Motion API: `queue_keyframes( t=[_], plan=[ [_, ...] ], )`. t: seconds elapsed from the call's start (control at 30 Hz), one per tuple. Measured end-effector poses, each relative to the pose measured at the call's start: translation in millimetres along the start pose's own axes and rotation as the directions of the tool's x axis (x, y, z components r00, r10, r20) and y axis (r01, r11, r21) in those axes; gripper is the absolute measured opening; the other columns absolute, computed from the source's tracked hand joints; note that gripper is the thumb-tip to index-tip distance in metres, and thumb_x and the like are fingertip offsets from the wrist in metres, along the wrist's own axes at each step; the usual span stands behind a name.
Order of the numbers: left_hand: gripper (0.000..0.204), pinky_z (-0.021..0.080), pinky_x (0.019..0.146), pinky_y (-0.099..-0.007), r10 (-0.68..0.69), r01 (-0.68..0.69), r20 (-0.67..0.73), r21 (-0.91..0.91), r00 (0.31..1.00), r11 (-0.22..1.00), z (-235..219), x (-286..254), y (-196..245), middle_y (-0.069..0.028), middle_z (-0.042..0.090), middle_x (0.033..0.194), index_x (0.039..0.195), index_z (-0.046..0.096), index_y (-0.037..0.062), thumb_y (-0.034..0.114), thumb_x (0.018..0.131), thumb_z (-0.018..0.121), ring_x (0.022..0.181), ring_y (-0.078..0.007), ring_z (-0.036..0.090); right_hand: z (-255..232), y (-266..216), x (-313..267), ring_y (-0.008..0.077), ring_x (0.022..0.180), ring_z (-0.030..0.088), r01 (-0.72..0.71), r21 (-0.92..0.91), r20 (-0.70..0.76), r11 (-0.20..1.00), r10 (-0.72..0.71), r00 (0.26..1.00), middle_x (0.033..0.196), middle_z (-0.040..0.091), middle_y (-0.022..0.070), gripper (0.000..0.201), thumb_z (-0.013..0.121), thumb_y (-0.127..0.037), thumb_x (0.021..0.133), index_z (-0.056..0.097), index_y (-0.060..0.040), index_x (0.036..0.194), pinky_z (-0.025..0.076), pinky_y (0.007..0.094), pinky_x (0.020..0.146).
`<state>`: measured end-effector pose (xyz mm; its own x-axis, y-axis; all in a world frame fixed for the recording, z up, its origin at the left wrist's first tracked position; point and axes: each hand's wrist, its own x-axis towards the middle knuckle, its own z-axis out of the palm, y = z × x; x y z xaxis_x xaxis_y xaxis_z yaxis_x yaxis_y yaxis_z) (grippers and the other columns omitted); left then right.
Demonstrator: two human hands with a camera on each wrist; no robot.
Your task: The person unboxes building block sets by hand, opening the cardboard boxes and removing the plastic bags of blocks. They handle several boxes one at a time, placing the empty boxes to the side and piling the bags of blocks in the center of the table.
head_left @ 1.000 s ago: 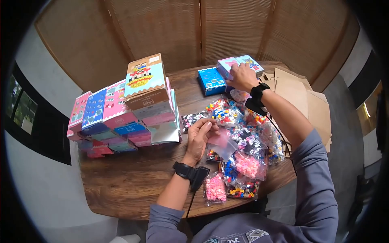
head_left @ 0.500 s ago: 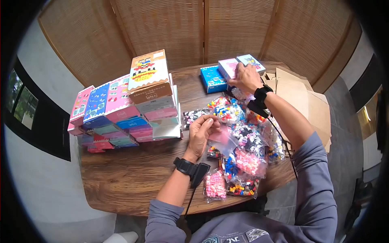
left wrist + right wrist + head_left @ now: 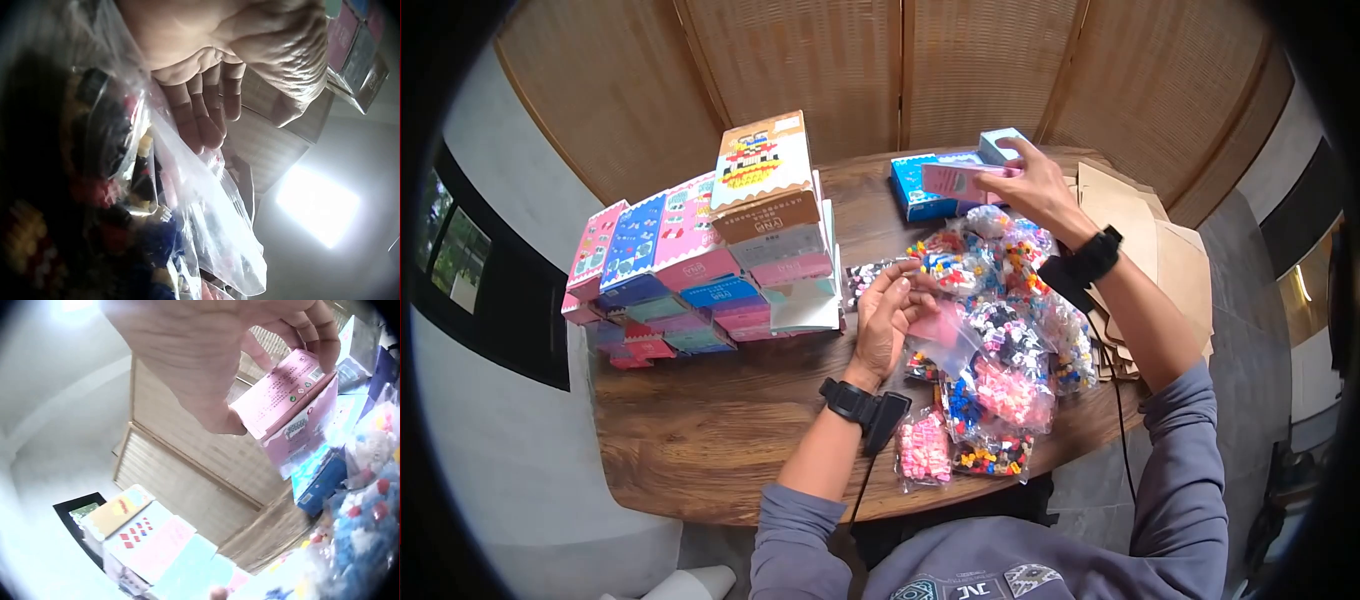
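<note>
In the head view my right hand (image 3: 1040, 190) grips a pink box (image 3: 956, 183) at the far side of the table. The right wrist view shows the thumb on one end of this box (image 3: 284, 400) and fingers across the other, its printed side turned to the camera. My left hand (image 3: 887, 325) hovers over the left of the heap, palm up, fingers loosely bent. Beside those fingers lies a clear plastic bag (image 3: 955, 350) with something pink in it. In the left wrist view the bag (image 3: 219, 219) overlaps the fingertips.
Bags of coloured building bricks (image 3: 1010, 390) are heaped mid-table. Stacked printed boxes (image 3: 700, 250) rise at the left. A blue box (image 3: 915, 200) and a pale box (image 3: 1000, 147) stand at the back. Flat brown cardboard (image 3: 1150, 250) lies at the right; a woven screen (image 3: 820, 70) stands behind.
My right hand has lifted and tilted the pink box away from its neighbour, toward me. The left hand's thumb and fingers have loosened slightly, and it has barely moved.
</note>
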<state>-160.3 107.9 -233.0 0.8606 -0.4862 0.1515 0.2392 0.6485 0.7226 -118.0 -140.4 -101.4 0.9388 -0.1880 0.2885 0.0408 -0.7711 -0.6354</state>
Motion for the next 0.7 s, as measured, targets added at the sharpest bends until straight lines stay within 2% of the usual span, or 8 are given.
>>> queue_keyframes(
  t=[0.13, 0.17, 0.27, 0.3, 0.4, 0.53, 0.57, 0.7],
  plan=[
    [0.055, 0.058, 0.082, -0.0350, 0.052, -0.053, 0.009, 0.026, 0.999, 0.998, 3, 2, 1, -0.0190, 0.059, 0.122, 0.138, 0.037, 0.0001, 0.029, 0.097, 0.059, 0.088, -0.0192, 0.066, -29, -33, -47, 0.0231, 0.094, 0.069, 0.040, 0.122, 0.005, 0.992, -0.041, 0.999, 0.105, 0.070, 0.0200, 0.066, 0.074, -0.039, 0.077, 0.058, -0.0002, 0.128, 0.055, 0.0322, 0.082],
    [0.069, 0.058, 0.083, -0.0353, 0.047, -0.048, 0.015, 0.066, 0.999, 0.997, 1, 2, 2, -0.0205, 0.053, 0.132, 0.145, 0.029, 0.0017, 0.037, 0.095, 0.062, 0.092, -0.0199, 0.066, -33, -35, -59, 0.0213, 0.096, 0.068, 0.082, 0.105, -0.029, 0.991, -0.079, 0.996, 0.108, 0.069, 0.0196, 0.062, 0.074, -0.037, 0.079, 0.060, 0.0024, 0.124, 0.055, 0.0317, 0.082],
    [0.086, 0.058, 0.084, -0.0352, 0.093, -0.095, 0.031, 0.045, 0.995, 0.994, 8, 0, 2, -0.0217, 0.046, 0.141, 0.151, 0.020, 0.0044, 0.047, 0.091, 0.064, 0.095, -0.0206, 0.065, -40, -36, -84, 0.0221, 0.099, 0.066, 0.137, 0.187, 0.038, 0.973, -0.147, 0.988, 0.111, 0.067, 0.0200, 0.063, 0.075, -0.039, 0.079, 0.061, 0.0048, 0.122, 0.055, 0.0327, 0.083],
    [0.100, 0.056, 0.088, -0.0360, 0.075, -0.081, 0.069, 0.085, 0.995, 0.993, 6, 1, 4, -0.0212, 0.041, 0.147, 0.154, 0.013, 0.0075, 0.058, 0.086, 0.065, 0.103, -0.0223, 0.063, -43, -42, -95, 0.0236, 0.101, 0.065, 0.095, 0.228, 0.085, 0.969, -0.117, 0.990, 0.111, 0.068, 0.0193, 0.063, 0.077, -0.038, 0.079, 0.061, 0.0064, 0.121, 0.056, 0.0336, 0.083],
    [0.111, 0.057, 0.088, -0.0351, 0.109, -0.108, 0.084, -0.017, 0.991, 0.994, 8, 1, 2, -0.0220, 0.041, 0.146, 0.154, 0.006, 0.0043, 0.057, 0.081, 0.072, 0.107, -0.0252, 0.064, -39, -43, -117, 0.0225, 0.101, 0.066, 0.166, 0.254, 0.096, 0.953, -0.195, 0.976, 0.113, 0.067, 0.0190, 0.059, 0.081, -0.029, 0.077, 0.061, 0.0042, 0.122, 0.056, 0.0325, 0.079],
    [0.111, 0.052, 0.098, -0.0356, 0.040, -0.048, 0.101, 0.084, 0.994, 0.995, 12, 0, 5, -0.0190, 0.046, 0.142, 0.151, 0.018, -0.0004, 0.062, 0.077, 0.073, 0.122, -0.0236, 0.056, -34, -39, -136, 0.0246, 0.101, 0.066, 0.301, 0.182, 0.092, 0.936, -0.321, 0.943, 0.115, 0.065, 0.0162, 0.057, 0.083, -0.026, 0.075, 0.061, 0.0023, 0.120, 0.057, 0.0322, 0.079],
    [0.106, 0.046, 0.104, -0.0356, 0.038, -0.048, 0.103, 0.096, 0.994, 0.994, 14, -4, 6, -0.0163, 0.048, 0.141, 0.148, 0.026, -0.0037, 0.060, 0.077, 0.074, 0.126, -0.0224, 0.053, -34, -39, -138, 0.0253, 0.101, 0.066, 0.306, 0.192, 0.098, 0.932, -0.329, 0.939, 0.115, 0.066, 0.0160, 0.057, 0.083, -0.026, 0.075, 0.061, 0.0018, 0.120, 0.056, 0.0327, 0.080],
    [0.101, 0.036, 0.110, -0.0355, 0.118, -0.147, 0.167, 0.167, 0.979, 0.975, 17, -2, 4, -0.0144, 0.049, 0.141, 0.147, 0.030, -0.0053, 0.055, 0.079, 0.075, 0.130, -0.0220, 0.048, -40, -44, -148, 0.0273, 0.102, 0.065, 0.287, 0.225, 0.164, 0.931, -0.327, 0.931, 0.115, 0.066, 0.0157, 0.057, 0.082, -0.027, 0.076, 0.060, 0.0000, 0.121, 0.056, 0.0344, 0.080]
  ],
)
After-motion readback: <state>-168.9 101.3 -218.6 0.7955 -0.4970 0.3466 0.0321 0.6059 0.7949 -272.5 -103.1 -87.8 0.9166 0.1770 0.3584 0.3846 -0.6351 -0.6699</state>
